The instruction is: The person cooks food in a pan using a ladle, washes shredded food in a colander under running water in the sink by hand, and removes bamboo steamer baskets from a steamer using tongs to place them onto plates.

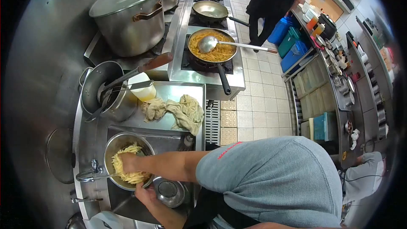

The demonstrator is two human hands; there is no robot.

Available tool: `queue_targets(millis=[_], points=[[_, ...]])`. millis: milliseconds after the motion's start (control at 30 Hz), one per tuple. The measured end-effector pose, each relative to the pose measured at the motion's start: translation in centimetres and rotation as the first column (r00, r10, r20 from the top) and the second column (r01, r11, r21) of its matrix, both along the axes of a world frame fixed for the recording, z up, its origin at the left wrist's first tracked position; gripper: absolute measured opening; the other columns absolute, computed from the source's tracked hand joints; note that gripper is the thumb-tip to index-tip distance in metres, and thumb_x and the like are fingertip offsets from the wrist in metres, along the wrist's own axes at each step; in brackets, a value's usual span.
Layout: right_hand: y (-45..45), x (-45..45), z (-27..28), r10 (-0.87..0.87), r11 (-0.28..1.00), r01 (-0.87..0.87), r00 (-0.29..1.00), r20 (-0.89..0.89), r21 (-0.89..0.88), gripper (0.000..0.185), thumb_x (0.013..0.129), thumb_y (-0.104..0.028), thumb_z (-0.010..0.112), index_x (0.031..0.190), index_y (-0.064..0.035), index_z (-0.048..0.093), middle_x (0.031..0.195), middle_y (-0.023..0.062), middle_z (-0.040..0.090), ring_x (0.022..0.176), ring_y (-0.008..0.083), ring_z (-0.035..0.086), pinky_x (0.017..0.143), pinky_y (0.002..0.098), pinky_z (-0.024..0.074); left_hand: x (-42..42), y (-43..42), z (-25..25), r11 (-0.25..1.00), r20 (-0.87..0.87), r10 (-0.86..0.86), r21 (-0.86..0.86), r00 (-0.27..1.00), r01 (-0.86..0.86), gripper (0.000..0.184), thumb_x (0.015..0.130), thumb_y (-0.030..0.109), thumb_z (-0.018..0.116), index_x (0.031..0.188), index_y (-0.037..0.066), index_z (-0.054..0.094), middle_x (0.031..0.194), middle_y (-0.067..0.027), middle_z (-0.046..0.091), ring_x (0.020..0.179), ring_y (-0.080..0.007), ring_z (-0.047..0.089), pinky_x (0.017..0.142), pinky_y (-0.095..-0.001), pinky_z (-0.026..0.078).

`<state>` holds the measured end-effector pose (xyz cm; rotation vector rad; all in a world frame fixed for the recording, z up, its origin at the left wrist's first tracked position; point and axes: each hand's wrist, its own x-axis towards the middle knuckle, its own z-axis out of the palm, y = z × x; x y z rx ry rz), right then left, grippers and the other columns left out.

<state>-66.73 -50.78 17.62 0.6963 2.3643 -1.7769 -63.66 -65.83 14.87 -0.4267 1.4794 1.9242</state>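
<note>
In the sink, a round metal bowl [149,147] holds a heap of pale yellow strips [135,176] that look like cut potato. My right hand [128,162] reaches down into these strips, which hide its fingers. At the bowl's near rim, my left hand [145,193] grips the edge. The spout of a tap [87,177] extends over the bowl from the wall side. Close to my left hand sits another round metal vessel [169,191].
Rumpled cloths [185,113] and a deep pot [104,65] with long-handled tools are beyond the sink. On the stove are a pan of yellow strips [199,38] with a ladle [208,44], an uncovered pan [210,10] and a large pot [131,34]. A person [275,0] stands in the aisle.
</note>
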Motion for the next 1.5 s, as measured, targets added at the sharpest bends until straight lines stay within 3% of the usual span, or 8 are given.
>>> queue_targets(millis=[200, 367, 533, 733, 867, 1067, 1133, 1500], points=[[0.8, -3.2, 2.7, 0.412, 0.897, -0.392, 0.909, -0.068, 0.203, 0.056, 0.060, -0.018, 0.069, 0.112, -0.0045, 0.055, 0.099, 0.0190, 0.062, 0.099, 0.0314, 0.057, 0.083, 0.0351, 0.0457, -1.7, -2.6, -1.2, 0.998, 0.055, 0.052, 0.033, 0.997, -0.053, 0.039, 0.070, 0.006, 0.051, 0.107, -0.006, 0.050, 0.100, -0.0169, 0.057, 0.087, -0.0311, 0.059, 0.070, -0.0417, 0.051], [0.3, -1.8, 0.4, -0.275, 0.840, 0.354, 0.931, -0.240, 0.411, 0.046, 0.060, -0.024, 0.071, 0.102, -0.0081, 0.062, 0.093, 0.0167, 0.063, 0.091, 0.0308, 0.059, 0.083, 0.0370, 0.0458, -0.8, -2.0, 0.9, 0.996, 0.026, 0.070, 0.049, 0.997, -0.071, 0.043, 0.068, 0.002, 0.047, 0.109, -0.011, 0.045, 0.106, -0.0213, 0.054, 0.091, -0.0361, 0.059, 0.078, -0.0469, 0.052], [0.4, -1.3, 0.4, 0.431, 0.902, -0.429, 0.902, -0.020, 0.051, 0.056, 0.060, -0.034, 0.074, 0.107, -0.0066, 0.060, 0.098, 0.0174, 0.061, 0.098, 0.0312, 0.057, 0.087, 0.0392, 0.0437, -1.9, -2.3, -1.6, 0.997, 0.056, 0.020, 0.073, 0.998, -0.024, 0.042, 0.069, 0.002, 0.048, 0.109, -0.011, 0.046, 0.105, -0.0198, 0.055, 0.090, -0.0350, 0.059, 0.074, -0.0457, 0.053], [0.5, 0.5, -0.4, -0.147, 0.961, 0.157, 0.987, -0.059, 0.229, 0.079, 0.057, -0.033, 0.075, 0.123, -0.0029, 0.044, 0.117, 0.0241, 0.050, 0.105, 0.0344, 0.052, 0.090, 0.0389, 0.0419, -1.0, -1.5, -1.1, 0.988, -0.020, 0.137, 0.078, 0.990, -0.135, 0.043, 0.068, 0.002, 0.052, 0.110, -0.007, 0.047, 0.108, -0.0168, 0.054, 0.091, -0.0315, 0.059, 0.067, -0.0406, 0.053], [-0.6, -1.0, -3.8, -0.051, 0.996, 0.055, 0.996, 0.070, -0.063, 0.065, 0.059, -0.025, 0.070, 0.116, 0.0004, 0.050, 0.105, 0.0238, 0.058, 0.096, 0.0332, 0.057, 0.086, 0.0367, 0.0449, -1.8, -1.5, -3.6, 0.997, -0.067, 0.057, -0.056, 0.996, -0.061, 0.041, 0.074, 0.004, 0.051, 0.113, -0.009, 0.045, 0.107, -0.0193, 0.054, 0.089, -0.0333, 0.058, 0.070, -0.0456, 0.052], [-2.1, -5.4, -9.3, 0.446, 0.810, -0.281, 0.866, -0.227, 0.515, 0.051, 0.064, -0.027, 0.067, 0.109, -0.0060, 0.058, 0.115, 0.0178, 0.055, 0.106, 0.0299, 0.052, 0.089, 0.0388, 0.0412, -0.4, -3.7, -1.9, 0.982, 0.077, 0.072, 0.168, 0.994, -0.084, 0.042, 0.078, 0.003, 0.055, 0.118, -0.004, 0.045, 0.116, -0.0163, 0.050, 0.100, -0.0315, 0.053, 0.083, -0.0491, 0.045], [0.6, -4.6, -1.5, 0.653, 0.755, -0.649, 0.758, -0.010, 0.093, 0.055, 0.065, -0.027, 0.069, 0.115, -0.0072, 0.055, 0.117, 0.0148, 0.054, 0.109, 0.0261, 0.051, 0.092, 0.0349, 0.0396, 0.2, -3.8, -1.1, 0.980, 0.062, 0.111, 0.159, 0.992, -0.119, 0.034, 0.078, 0.001, 0.052, 0.111, -0.004, 0.047, 0.107, -0.0150, 0.055, 0.093, -0.0292, 0.056, 0.073, -0.0448, 0.049], [-0.9, -1.4, -2.7, 0.645, 0.674, -0.593, 0.763, 0.040, 0.441, 0.064, 0.067, -0.048, 0.068, 0.117, -0.0106, 0.054, 0.113, 0.0168, 0.055, 0.110, 0.0316, 0.049, 0.096, 0.0372, 0.0363, 0.0, -2.3, -0.4, 0.986, 0.013, 0.136, 0.091, 0.991, -0.137, 0.039, 0.072, -0.002, 0.047, 0.110, -0.006, 0.043, 0.099, -0.0204, 0.056, 0.077, -0.0338, 0.062, 0.055, -0.0416, 0.054]])
